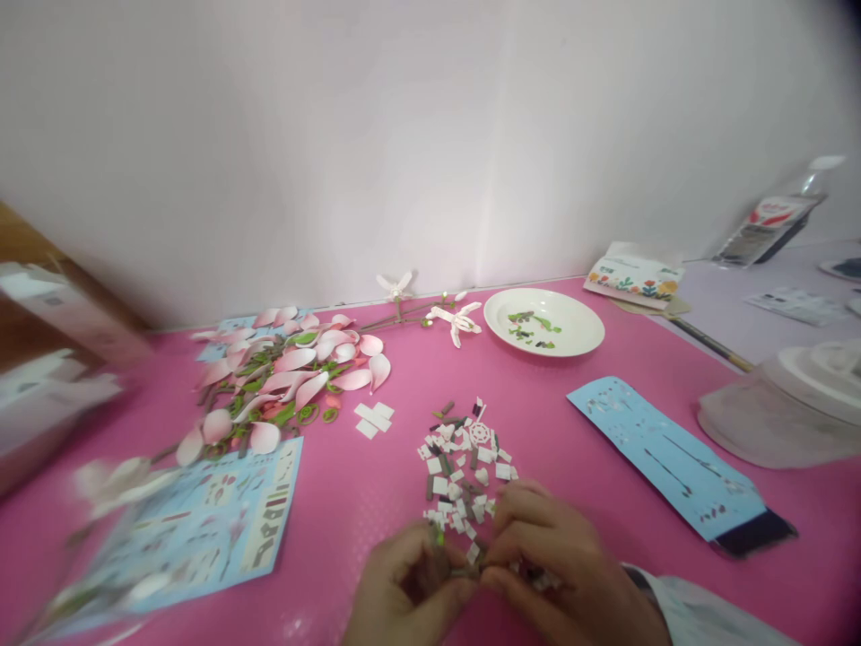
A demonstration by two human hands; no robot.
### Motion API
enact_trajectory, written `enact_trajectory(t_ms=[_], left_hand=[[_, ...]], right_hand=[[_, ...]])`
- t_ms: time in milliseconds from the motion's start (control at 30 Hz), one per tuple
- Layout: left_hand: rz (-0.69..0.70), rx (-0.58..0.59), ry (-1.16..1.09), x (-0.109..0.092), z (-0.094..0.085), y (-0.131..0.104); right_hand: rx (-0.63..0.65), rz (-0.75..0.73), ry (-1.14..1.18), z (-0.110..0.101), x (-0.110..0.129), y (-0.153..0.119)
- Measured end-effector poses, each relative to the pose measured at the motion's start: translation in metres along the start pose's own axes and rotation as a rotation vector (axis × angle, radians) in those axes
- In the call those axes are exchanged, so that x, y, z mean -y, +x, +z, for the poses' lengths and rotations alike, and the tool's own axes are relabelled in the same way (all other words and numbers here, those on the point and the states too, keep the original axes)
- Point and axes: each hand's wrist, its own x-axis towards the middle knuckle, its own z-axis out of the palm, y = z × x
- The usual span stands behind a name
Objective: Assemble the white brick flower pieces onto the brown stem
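Observation:
My left hand (404, 583) and my right hand (565, 561) meet at the front edge of the view, fingers pinched together. Between their fingertips is a small grey-brown building-brick stem piece (461, 571), largely hidden by the fingers. A bit of bright green shows beside the left fingers. Just beyond the hands lies a loose heap of small white, grey and brown building bricks (457, 467); my right hand covers its near edge. Several flat white tiles (373, 420) lie apart to the left of the heap.
Pink petal pieces (296, 359) are heaped at left, near a blue instruction sheet (269, 511). A brick flower branch (396, 314) lies by the wall. A white plate (498, 316) holds green pieces. At right are a blue leaflet (646, 449), plastic tub (746, 422) and bottle (773, 224).

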Motion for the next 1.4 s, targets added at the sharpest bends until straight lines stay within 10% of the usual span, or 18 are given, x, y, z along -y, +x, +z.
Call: enact_trajectory(t_ms=[1400], left_hand=[[0.134,0.020,0.145,-0.007,-0.001,0.001]], right_hand=[[0.017,-0.149,-0.069,-0.003,-0.005,0.001]])
